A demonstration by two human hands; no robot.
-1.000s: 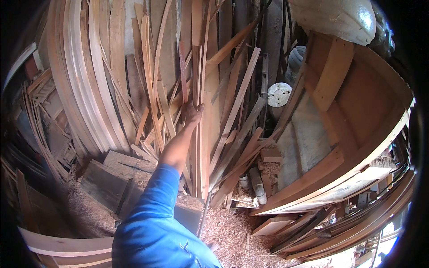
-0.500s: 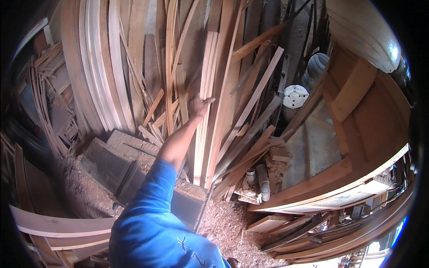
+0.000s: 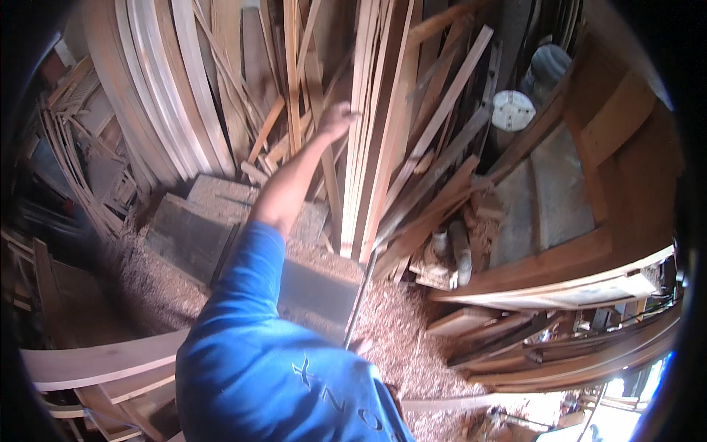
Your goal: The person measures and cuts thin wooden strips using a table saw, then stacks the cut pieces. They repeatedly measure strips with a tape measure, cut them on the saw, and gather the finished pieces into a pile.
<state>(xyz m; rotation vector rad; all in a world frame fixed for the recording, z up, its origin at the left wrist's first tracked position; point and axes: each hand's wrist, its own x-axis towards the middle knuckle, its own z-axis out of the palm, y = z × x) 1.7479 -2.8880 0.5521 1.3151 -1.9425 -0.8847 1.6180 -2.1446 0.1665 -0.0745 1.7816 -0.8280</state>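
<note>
My left hand [image 3: 337,122] reaches up and forward, its fingers curled at the left edge of a bundle of long, pale wooden strips [image 3: 359,158]. The fingers close on the outermost strip, though the strip's edge is partly hidden by them. These strips stand upright, leaning back, with thin dark gaps between them. Just right of them a broader brown board [image 3: 379,151] leans the same way. My right hand is out of sight, hidden beyond the blue shirt.
Wide curved planks [image 3: 151,96] lean at the left. Below stands a dusty dark bench-like surface [image 3: 317,291]. A thin rod [image 3: 361,298] slants beside it. Wood shavings [image 3: 401,328] cover the floor. A large wooden frame [image 3: 541,269] and a white round lid [image 3: 512,110] are at the right.
The view has shifted, so the scene sits higher and further right. My left hand has moved from across the strips to their left edge. The strips look slightly more spread.
</note>
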